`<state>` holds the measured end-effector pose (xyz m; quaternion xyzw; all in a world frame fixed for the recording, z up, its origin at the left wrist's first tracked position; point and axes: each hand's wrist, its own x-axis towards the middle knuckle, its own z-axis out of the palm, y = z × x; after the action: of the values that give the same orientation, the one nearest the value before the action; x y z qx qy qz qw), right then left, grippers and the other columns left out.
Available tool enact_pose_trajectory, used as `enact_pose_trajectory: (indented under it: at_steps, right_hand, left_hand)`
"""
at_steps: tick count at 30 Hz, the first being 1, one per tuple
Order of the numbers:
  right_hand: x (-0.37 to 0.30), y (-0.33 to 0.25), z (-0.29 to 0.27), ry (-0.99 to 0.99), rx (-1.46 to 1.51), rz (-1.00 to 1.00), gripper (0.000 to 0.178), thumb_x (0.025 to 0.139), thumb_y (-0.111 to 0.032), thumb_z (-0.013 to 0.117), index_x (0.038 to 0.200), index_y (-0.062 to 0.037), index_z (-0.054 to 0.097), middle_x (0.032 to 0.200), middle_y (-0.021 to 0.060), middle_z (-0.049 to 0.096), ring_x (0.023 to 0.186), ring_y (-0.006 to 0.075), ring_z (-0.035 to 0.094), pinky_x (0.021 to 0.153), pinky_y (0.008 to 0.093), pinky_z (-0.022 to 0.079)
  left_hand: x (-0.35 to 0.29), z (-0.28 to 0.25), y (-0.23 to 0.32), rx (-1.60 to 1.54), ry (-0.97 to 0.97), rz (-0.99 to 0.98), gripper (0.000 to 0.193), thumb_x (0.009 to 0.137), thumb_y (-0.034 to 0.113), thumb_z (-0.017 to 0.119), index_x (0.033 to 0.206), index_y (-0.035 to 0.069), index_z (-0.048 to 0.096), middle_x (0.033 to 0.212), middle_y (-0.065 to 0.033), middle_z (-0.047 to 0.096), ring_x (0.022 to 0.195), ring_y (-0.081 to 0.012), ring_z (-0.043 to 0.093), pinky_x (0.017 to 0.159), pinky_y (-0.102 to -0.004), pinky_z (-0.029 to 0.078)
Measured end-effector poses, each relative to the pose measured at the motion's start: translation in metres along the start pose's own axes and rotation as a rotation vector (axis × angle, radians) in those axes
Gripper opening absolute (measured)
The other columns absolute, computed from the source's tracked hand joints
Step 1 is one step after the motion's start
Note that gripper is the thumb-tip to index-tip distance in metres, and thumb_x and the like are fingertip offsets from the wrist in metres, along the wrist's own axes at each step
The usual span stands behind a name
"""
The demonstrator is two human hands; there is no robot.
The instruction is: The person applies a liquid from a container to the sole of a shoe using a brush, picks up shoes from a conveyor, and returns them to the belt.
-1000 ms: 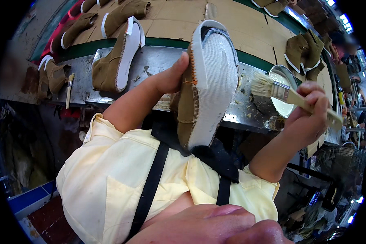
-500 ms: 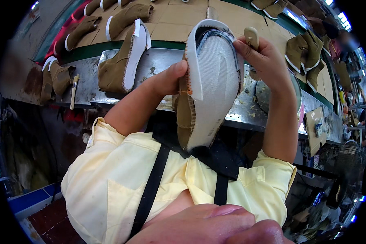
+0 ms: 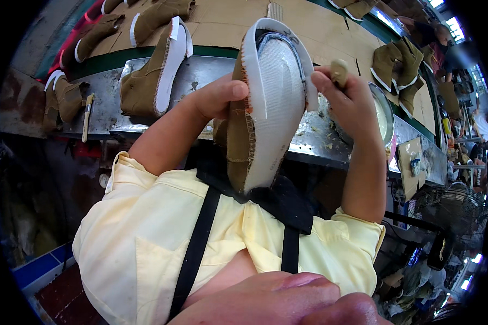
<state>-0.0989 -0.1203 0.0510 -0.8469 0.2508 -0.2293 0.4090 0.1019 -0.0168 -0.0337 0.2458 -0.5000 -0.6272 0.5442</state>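
Observation:
A brown boot [image 3: 238, 127] is held sole up in front of my chest, toe end away from me. Its pale sole [image 3: 282, 92] faces up, and coarse stitching runs along the edge. A white strip [image 3: 249, 51] loops round the toe, its right-hand end standing off the boot. My left hand [image 3: 222, 96] grips the boot's left side, thumb on the stitched edge, other fingers hidden behind. My right hand [image 3: 352, 103] is closed round a brush with a pale wooden handle [image 3: 339, 73]; its bristles are hidden. The right thumb is beside the strip's loose end.
Another boot [image 3: 143, 86] with a white strip lies on the metal bench [image 3: 200, 67], left. A brush [image 3: 87, 116] lies farther left. A round pan [image 3: 384, 116] stands behind my right forearm. Several boots [image 3: 160, 21] rest on the cardboard-covered table [image 3: 222, 32]. A fan [image 3: 450, 208] stands right.
My right thumb has come off the toe rim, and the hand has moved slightly right and down with the brush. The strip's right end now stands farther off the boot.

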Motion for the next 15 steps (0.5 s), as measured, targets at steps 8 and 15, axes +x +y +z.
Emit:
enact_pose_trajectory:
  at_steps: [8, 15]
  right_hand:
    - [-0.056, 0.011, -0.069, 0.905, 0.067, 0.005, 0.038, 0.085, -0.04, 0.055, 0.076, -0.0038, 0.066, 0.074, 0.0014, 0.06, 0.064, 0.0062, 0.051, 0.056, 0.0182, 0.037]
    - [-0.072, 0.078, -0.085, 0.939, 0.036, 0.184, 0.035, 0.078, -0.037, 0.065, 0.07, -0.0024, 0.063, 0.061, 0.0018, 0.058, 0.049, 0.0061, 0.052, 0.046, 0.0181, 0.04]
  left_hand:
    - [0.006, 0.0, -0.004, -0.005, 0.055, -0.045, 0.075, 0.067, 0.055, 0.062, 0.118, 0.003, 0.046, 0.108, -0.0099, 0.056, 0.098, -0.0187, 0.055, 0.084, -0.0315, 0.045]
    - [0.018, 0.009, -0.009, 0.0, 0.13, -0.169, 0.079, 0.065, 0.058, 0.062, 0.119, 0.004, 0.045, 0.108, -0.0108, 0.056, 0.099, -0.0194, 0.056, 0.084, -0.0326, 0.045]
